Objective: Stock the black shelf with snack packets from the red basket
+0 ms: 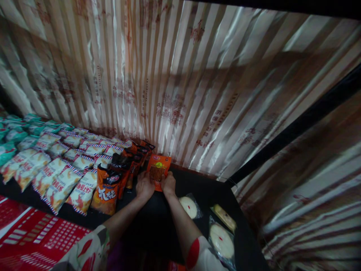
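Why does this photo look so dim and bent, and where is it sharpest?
Head view: dim overall, the black table swallowing detail; the shiny striped curtain throws streaky glare; the lines bow toward the edges, lens distortion; the right side is smeared; sharpest mid-frame, where the left hand and right hand hold the orange packet.

**What stays out of sight**

The lower edge of the orange packet [159, 165] is covered by the left hand [144, 186] and right hand [168, 183] that grip it. The teal packets [7, 150] run off the left edge, and the red patterned sheet [28, 237] off the bottom corner. A sleeve [201, 258] overlaps the nearest round pale packet [222, 239]. Print on the striped snack bags [60, 184] is too blurred to read.
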`<state>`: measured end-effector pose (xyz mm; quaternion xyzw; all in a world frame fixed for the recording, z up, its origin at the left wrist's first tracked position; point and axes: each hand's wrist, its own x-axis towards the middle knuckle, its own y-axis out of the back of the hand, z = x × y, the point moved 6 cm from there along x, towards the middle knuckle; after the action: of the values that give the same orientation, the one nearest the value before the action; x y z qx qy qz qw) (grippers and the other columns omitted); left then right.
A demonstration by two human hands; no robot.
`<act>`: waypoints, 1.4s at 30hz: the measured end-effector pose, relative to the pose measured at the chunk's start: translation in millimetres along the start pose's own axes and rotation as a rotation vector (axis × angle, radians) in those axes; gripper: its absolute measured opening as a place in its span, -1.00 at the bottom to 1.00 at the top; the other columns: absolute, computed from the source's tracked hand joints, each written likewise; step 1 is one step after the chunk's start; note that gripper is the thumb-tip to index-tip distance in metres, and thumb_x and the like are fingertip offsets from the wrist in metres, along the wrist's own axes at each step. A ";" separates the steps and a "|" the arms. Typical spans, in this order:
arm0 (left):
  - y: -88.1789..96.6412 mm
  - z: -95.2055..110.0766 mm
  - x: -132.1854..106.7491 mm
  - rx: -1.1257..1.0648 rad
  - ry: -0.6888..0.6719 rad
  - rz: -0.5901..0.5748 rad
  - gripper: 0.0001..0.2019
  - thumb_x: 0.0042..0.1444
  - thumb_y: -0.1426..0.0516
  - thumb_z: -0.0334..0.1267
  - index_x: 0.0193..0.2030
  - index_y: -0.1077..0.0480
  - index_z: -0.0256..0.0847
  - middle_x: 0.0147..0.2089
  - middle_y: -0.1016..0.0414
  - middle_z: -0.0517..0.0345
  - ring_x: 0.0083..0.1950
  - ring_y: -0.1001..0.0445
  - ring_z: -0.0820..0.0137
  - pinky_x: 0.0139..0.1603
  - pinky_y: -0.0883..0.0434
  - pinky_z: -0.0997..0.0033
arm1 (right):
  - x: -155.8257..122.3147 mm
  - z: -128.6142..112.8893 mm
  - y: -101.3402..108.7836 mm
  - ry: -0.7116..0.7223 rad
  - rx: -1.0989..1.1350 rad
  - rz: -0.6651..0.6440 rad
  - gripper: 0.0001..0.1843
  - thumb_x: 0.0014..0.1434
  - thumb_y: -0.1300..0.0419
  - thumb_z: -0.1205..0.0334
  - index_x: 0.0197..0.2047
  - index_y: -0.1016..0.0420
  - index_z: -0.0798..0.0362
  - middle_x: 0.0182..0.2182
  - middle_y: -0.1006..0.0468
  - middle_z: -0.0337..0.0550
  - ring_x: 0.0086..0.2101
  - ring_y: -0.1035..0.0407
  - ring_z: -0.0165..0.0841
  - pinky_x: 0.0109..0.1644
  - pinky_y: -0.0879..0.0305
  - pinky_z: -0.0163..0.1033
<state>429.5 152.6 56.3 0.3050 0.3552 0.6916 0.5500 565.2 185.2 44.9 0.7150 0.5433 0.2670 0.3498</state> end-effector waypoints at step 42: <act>-23.2 -0.2 -3.6 0.333 -0.404 0.216 -0.62 0.20 0.09 -0.33 0.09 -0.34 -0.36 0.14 -0.38 -0.11 0.10 -0.33 0.10 -0.03 -0.30 0.14 | -0.7 -12.1 -5.9 -0.039 -0.256 -0.019 -0.54 0.21 0.04 0.12 0.16 -0.09 0.02 -0.07 -0.36 0.01 -0.23 -0.47 -0.24 -0.24 -0.31 -0.19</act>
<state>442.7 152.4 36.9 0.5589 0.3124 0.6035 0.4752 552.3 188.1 47.6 0.6641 0.5047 0.3169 0.4514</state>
